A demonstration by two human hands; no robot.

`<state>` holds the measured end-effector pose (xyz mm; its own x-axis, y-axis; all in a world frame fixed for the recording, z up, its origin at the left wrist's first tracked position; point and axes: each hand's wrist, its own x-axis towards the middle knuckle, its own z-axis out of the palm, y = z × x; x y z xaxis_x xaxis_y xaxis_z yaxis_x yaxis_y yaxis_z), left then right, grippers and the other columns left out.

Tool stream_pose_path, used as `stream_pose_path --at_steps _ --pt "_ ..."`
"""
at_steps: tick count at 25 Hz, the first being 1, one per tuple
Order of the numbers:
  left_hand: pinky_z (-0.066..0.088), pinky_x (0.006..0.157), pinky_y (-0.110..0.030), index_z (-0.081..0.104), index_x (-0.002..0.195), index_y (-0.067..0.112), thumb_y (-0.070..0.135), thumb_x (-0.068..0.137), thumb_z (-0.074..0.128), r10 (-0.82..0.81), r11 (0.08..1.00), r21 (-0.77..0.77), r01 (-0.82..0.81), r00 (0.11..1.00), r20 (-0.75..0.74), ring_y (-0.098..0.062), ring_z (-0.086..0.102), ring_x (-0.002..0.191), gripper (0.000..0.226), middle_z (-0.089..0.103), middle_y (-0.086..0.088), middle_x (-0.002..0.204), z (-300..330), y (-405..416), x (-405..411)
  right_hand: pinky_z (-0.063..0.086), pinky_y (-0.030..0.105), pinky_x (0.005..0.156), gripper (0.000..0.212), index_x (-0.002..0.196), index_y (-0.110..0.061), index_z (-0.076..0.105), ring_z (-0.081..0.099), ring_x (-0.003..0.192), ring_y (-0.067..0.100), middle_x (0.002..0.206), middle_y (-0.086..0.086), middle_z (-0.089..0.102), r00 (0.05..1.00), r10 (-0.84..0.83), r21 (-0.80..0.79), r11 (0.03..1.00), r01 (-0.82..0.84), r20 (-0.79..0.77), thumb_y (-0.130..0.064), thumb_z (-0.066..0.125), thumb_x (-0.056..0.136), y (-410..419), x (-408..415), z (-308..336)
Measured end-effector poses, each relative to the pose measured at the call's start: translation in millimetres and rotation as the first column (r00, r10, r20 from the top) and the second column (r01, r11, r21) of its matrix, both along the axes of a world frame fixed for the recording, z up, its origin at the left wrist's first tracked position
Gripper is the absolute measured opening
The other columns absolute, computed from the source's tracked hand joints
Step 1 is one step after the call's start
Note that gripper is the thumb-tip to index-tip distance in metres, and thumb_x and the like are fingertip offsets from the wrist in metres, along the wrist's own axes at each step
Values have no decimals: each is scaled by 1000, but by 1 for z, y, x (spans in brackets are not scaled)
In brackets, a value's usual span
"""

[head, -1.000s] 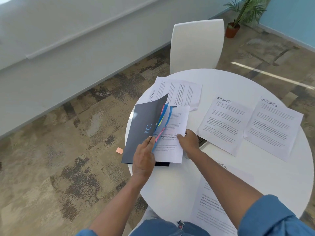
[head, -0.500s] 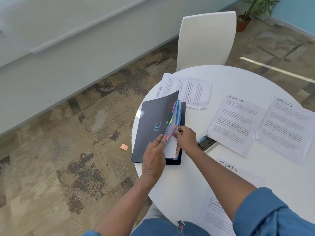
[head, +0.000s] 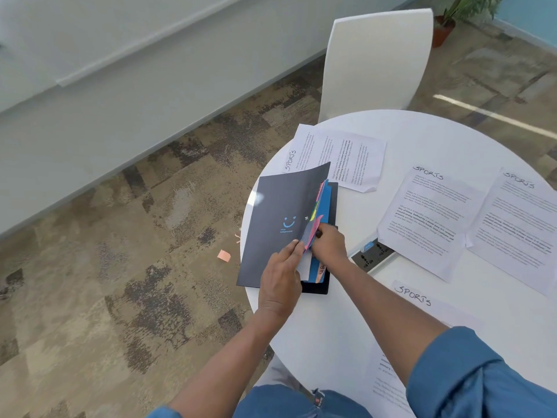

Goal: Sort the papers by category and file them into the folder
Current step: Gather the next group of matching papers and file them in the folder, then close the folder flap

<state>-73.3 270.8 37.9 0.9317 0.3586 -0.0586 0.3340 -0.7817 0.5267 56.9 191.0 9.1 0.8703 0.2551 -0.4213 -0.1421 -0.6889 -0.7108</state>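
A dark grey folder [head: 280, 218] with a blue smile mark lies at the left edge of the round white table [head: 422, 134]. Its front cover is lifted, showing blue, pink and yellow dividers [head: 322, 203]. My left hand [head: 281, 279] grips the cover's lower edge. My right hand [head: 328, 242] is tucked between the dividers, pressing down a white sheet that is mostly hidden. Printed sheets headed SPORTS lie around: one behind the folder [head: 340, 155], two side by side at the right [head: 431, 218] [head: 518, 224], and one near me [head: 422, 300].
A white chair [head: 376, 61] stands behind the table. A recessed power socket [head: 372, 254] sits in the tabletop beside my right wrist. A pink sticky note [head: 223, 255] lies on the carpet left of the table. A potted plant [head: 446, 25] stands at the far right.
The white sheet that stuck out of the folder has slid in between the dividers. My right hand followed it in, and the cover has come lower over them.
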Motion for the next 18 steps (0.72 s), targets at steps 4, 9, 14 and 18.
stream_pose_path --at_steps 4,9,14,18 --pt "53 87 -36 53 143 13 -15 77 54 0 1000 -27 0 1000 -16 -30 61 103 72 54 -3 147 1 -2 9 50 34 86 33 129 -16 60 61 111 28 124 7 65 1000 -8 26 1000 8 26 -22 55 97 -7 4 1" --pt "50 95 -35 43 150 15 -11 85 49 -26 998 -62 21 997 -76 -28 55 114 71 44 -1 155 -2 -8 18 59 39 80 47 145 -23 41 65 104 24 129 5 61 996 -85 -12 996 84 -36 -22 49 99 -30 9 4" --pt "51 89 -31 29 155 18 -7 91 49 -81 997 -32 77 979 -188 -23 48 108 72 29 3 163 -13 -20 25 56 33 67 16 110 -21 50 66 95 21 120 3 66 992 -57 -22 998 55 -109 -19 49 95 -48 8 -6" --pt "57 80 -30 20 157 24 4 94 52 -120 992 -8 122 959 -258 -21 47 107 73 23 6 164 -28 -27 30 55 43 95 47 140 -25 46 53 125 19 147 0 49 977 -52 53 997 64 -205 -18 56 94 -58 4 -11"
